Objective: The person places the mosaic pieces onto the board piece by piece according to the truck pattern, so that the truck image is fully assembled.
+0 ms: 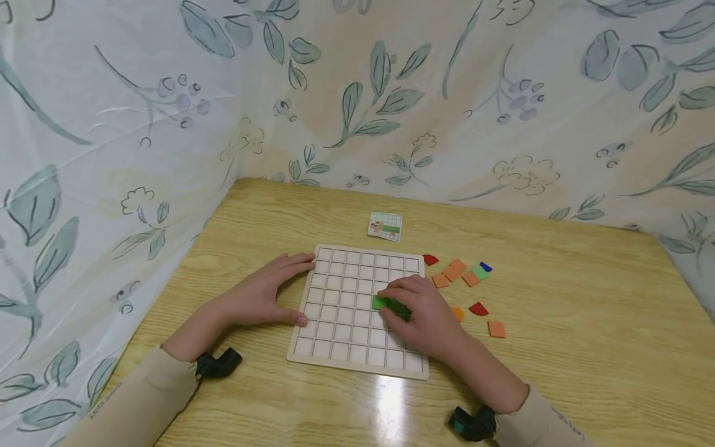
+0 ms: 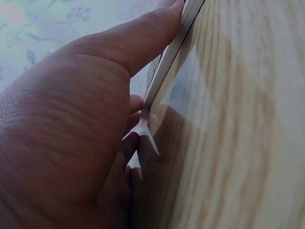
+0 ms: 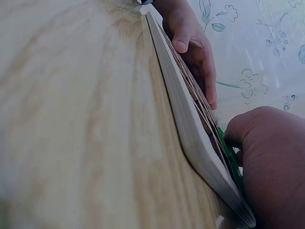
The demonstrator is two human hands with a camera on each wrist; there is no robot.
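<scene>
A wooden grid board (image 1: 335,351) lies flat on the table. My left hand (image 1: 254,292) rests along its left side, thumb and fingertips touching the edge, with the thumb stretched out in the left wrist view. Over the right part of the board, my right hand (image 1: 421,310) pinches a bright green square tile (image 1: 379,302) between thumb and fingers, low over a grid cell. Darker green tiles (image 1: 399,308) lie in the cells beside it, shaded and partly hidden under that hand. In the right wrist view, green tiles (image 3: 232,160) show at the right hand's fingertips.
A small picture card (image 1: 385,226) lies behind the board. To its right are scattered orange squares (image 1: 496,329), red quarter-round pieces (image 1: 478,308), a light green square (image 1: 480,272) and a blue piece (image 1: 485,267). Leaf-patterned cloth (image 1: 357,112) hangs behind the table.
</scene>
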